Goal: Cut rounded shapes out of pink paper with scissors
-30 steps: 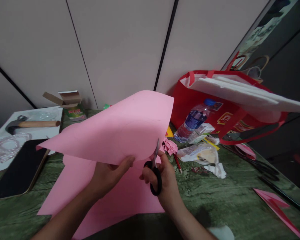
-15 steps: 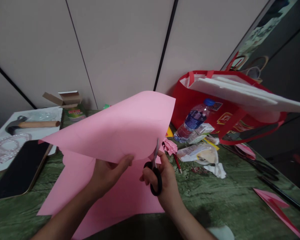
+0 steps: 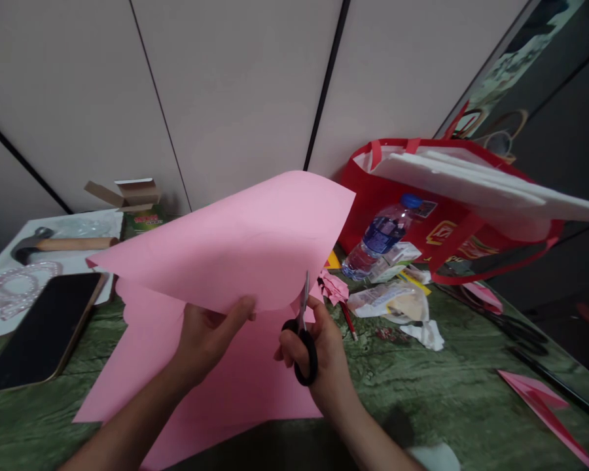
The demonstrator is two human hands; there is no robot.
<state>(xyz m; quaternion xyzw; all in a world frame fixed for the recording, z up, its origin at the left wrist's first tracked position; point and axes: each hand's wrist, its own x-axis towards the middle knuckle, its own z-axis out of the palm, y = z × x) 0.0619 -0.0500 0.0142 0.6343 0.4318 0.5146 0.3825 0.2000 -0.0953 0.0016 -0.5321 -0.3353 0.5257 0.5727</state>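
Note:
A large sheet of pink paper is raised and curled over, its lower edge pinched between the thumb and fingers of my left hand. In my right hand is a pair of scissors with black handles, my fingers through the loops. The blades point up and away from me against the right part of the raised sheet's lower edge. More pink paper lies flat on the table below both hands. Some fingers of my left hand are hidden behind the raised sheet.
On the right stand a water bottle and a red bag near crumpled pink paper and a red pencil. To the left lie a phone, a hammer and clear beads. Folded pink paper rests at lower right.
The raised pink sheet has shifted slightly to the right and up. My left hand has moved a little left along its edge; my right hand with the scissors is almost still.

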